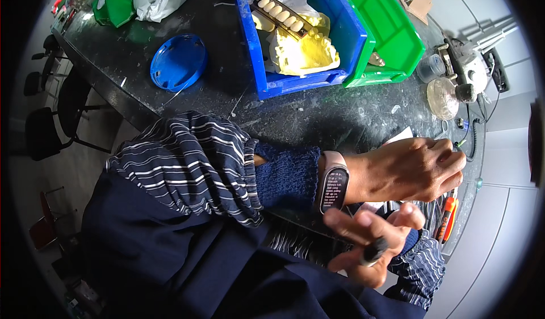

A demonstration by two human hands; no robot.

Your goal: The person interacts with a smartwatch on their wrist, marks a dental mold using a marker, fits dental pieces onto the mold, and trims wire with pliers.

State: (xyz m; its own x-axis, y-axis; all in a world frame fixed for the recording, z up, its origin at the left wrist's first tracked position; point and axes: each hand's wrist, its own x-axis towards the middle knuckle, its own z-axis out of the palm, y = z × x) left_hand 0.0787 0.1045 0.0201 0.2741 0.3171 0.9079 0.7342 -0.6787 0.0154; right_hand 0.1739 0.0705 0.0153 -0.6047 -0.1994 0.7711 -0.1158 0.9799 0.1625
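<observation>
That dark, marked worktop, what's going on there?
A person's left hand is curled over the right side of the dark worktop; whether it holds anything is hidden. Behind it is a lit, pink-strapped wristband. The right hand, blurred, is just below, with a dark, unclear object against it. Beyond, an open blue plastic bin contains a yellow-and-cream dental cast and a strip of tooth-shaped pieces.

Glare on yellow model (309, 52), dim left side, dark bending fisheye rim, right hand (366, 239) seemingly motion-blurred
</observation>
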